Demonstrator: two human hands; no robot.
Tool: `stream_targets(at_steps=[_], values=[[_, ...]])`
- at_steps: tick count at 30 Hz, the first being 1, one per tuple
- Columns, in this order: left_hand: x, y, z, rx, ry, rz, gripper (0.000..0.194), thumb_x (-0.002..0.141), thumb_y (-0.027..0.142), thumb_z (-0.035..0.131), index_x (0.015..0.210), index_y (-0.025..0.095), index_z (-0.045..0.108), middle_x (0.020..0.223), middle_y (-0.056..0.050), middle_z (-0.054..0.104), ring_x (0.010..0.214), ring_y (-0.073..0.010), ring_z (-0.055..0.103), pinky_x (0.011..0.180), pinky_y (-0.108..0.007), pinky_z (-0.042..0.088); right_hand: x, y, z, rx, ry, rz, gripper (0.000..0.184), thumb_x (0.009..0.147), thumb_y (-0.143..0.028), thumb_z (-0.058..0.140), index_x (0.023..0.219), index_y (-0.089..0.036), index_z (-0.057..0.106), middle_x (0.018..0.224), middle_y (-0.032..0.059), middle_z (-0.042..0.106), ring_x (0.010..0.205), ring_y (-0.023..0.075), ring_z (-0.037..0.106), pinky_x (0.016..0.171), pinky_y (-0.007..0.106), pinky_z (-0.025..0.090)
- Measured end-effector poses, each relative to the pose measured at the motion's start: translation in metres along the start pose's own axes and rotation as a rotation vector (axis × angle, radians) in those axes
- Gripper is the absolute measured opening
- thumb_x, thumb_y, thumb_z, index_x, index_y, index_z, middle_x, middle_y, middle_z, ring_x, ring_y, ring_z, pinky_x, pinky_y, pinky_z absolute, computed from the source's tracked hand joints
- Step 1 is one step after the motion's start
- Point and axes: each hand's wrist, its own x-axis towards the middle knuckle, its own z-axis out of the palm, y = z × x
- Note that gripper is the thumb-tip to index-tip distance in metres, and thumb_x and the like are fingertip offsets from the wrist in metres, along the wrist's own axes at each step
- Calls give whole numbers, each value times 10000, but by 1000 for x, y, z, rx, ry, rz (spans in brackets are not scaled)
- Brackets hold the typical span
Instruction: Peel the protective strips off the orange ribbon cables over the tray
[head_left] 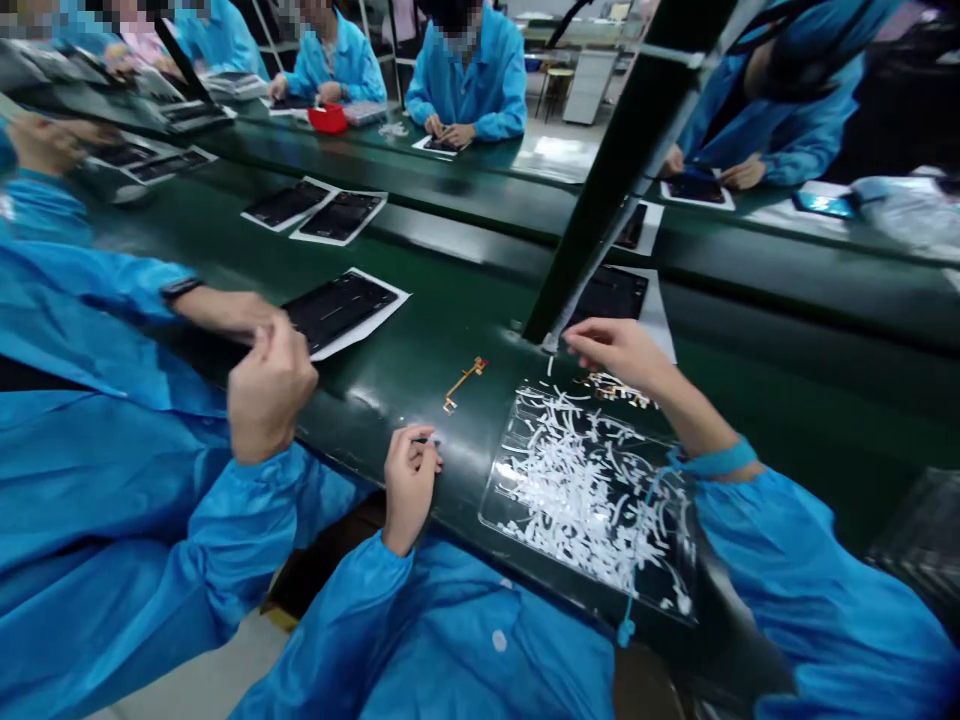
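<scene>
My left hand (410, 482) is closed near the table's front edge, its fingers curled together. A small pale bit shows at its fingertips, too small to name. My right hand (626, 352) reaches over the far side of the clear tray, thumb and fingers pinched together by the foot of the post. What it pinches, if anything, I cannot make out. A short white strip (551, 366) lies just below those fingertips. The clear plastic tray (491, 505) holds many loose white strips (574, 480). An orange flex cable (465, 384) lies on the green table between my hands.
A dark slanted post (592, 190) rises behind the tray. Small gold parts (619, 388) lie under my right wrist. Black panels on white sheets lie around, one (345, 312) before a co-worker at my left, whose hand (271, 390) is closed. Other people in blue work across the table.
</scene>
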Motion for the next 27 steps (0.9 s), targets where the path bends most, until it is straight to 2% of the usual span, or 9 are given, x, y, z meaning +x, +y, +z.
stream_targets(at_steps=[2,4,7,11,13,16,20,24,27], values=[[-2,-2,3,130,24,105,93,932,209,595,974,190,675,1035,-50,612,717,-114,624,649,-251,547,-36,24,-40,-124,62,24,337,886,-486,678,970,-170,760,737,57,714,618,155,600,608,296,446],[-4,-3,5,231,23,198,103,916,195,599,937,190,699,989,-41,607,708,-116,607,644,-252,529,-68,53,-62,-218,156,65,357,861,-505,677,904,-160,757,749,97,724,635,186,598,625,330,433],[-7,0,8,261,3,252,97,897,201,615,885,183,710,947,-30,599,674,-107,588,623,-243,506,-98,94,-61,-294,252,95,432,878,-569,605,898,-162,748,888,138,739,683,213,618,693,366,461],[-13,12,23,286,-77,290,124,937,187,586,892,185,702,943,-31,597,701,-111,604,626,-230,516,-98,127,-41,-353,286,82,496,905,-598,551,1069,-176,753,938,119,675,701,218,600,691,372,462],[-13,20,37,294,-130,318,145,938,150,575,883,192,702,930,-31,600,740,-123,616,641,-229,520,-91,135,-38,-361,267,71,479,913,-577,556,1109,-186,753,912,104,643,700,221,586,657,365,446],[-7,30,63,283,-186,348,168,932,116,577,869,201,707,909,-29,598,783,-134,623,664,-230,518,-81,142,-42,-327,210,48,390,926,-527,574,1027,-200,763,920,98,643,719,217,597,671,366,458],[9,36,91,237,-222,283,161,936,124,584,866,197,709,925,-31,595,764,-129,614,652,-234,509,-74,145,-53,-235,153,23,359,944,-510,568,911,-211,763,981,104,690,725,199,629,723,370,509],[20,44,107,215,-293,265,153,939,141,593,856,189,713,937,-35,599,754,-126,612,655,-238,504,-77,140,-61,-156,137,34,338,938,-502,587,898,-218,765,934,77,746,716,191,668,681,337,529],[22,52,115,196,-365,303,167,951,150,584,858,185,718,944,-46,619,800,-138,636,684,-239,512,-90,129,-68,-143,208,66,325,922,-493,610,925,-207,765,779,56,731,628,189,640,626,336,505]])
